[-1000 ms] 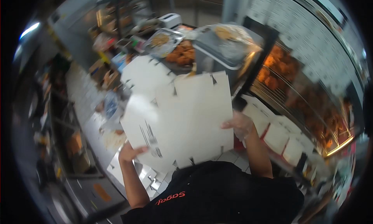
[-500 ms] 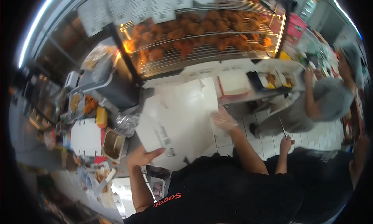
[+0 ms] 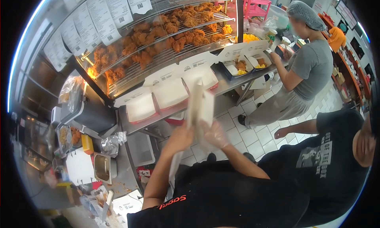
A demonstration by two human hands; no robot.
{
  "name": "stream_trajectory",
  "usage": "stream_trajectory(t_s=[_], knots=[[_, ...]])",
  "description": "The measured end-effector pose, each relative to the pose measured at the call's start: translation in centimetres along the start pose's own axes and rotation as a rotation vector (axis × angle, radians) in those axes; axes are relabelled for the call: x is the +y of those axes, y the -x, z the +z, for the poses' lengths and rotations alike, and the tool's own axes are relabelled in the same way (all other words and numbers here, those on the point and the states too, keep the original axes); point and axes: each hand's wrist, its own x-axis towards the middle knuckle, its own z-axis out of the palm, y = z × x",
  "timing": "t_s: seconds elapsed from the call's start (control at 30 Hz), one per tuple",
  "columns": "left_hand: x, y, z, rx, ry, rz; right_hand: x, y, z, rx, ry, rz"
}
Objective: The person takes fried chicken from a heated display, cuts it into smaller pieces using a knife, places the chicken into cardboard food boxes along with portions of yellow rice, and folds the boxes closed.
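A white cardboard takeaway box (image 3: 202, 105) stands between my hands, its panels folded up and smeared by motion. My bare left hand (image 3: 181, 139) grips its lower left side, fingers partly hidden behind the board. My right hand (image 3: 214, 133), in a clear plastic glove, is closed on the lower right side. Behind the box, on the steel counter, are several open white boxes with red outer sides, such as the middle one (image 3: 171, 94). Farther right sit boxes with dark sides (image 3: 236, 65) holding fried chicken and something yellow.
A rack of fried chicken (image 3: 174, 28) rises behind the counter. At left are a grey bin (image 3: 93, 113), crumpled foil (image 3: 113, 144), a metal pan (image 3: 103, 167) and a knife (image 3: 107, 204). One person in a hairnet (image 3: 310, 63) works at the counter; another in black (image 3: 320, 156) stands close at right.
The cardboard was spread broad and flat-sided before me; now it is folded narrow and upright. My hands have come closer together. The view has shifted right, uncovering more boxes on the counter.
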Motion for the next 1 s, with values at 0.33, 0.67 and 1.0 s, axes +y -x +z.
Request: stream_trajectory(t_s=[0.33, 0.67, 1.0], knots=[[-0.2, -0.4, -0.1, 0.138, -0.201, 0.129, 0.6, 2.7, -4.5, -0.397, -0.221, 0.057], [2.2, 3.3, -14.5, -0.170, -0.029, 0.101, -0.3, -3.7, -16.7, -0.009, 0.443, -0.237], [2.7, 1.1, -19.3, 0.921, -0.055, 0.205, 2.0, -5.3, -11.2, -0.457, -0.616, 0.223]])
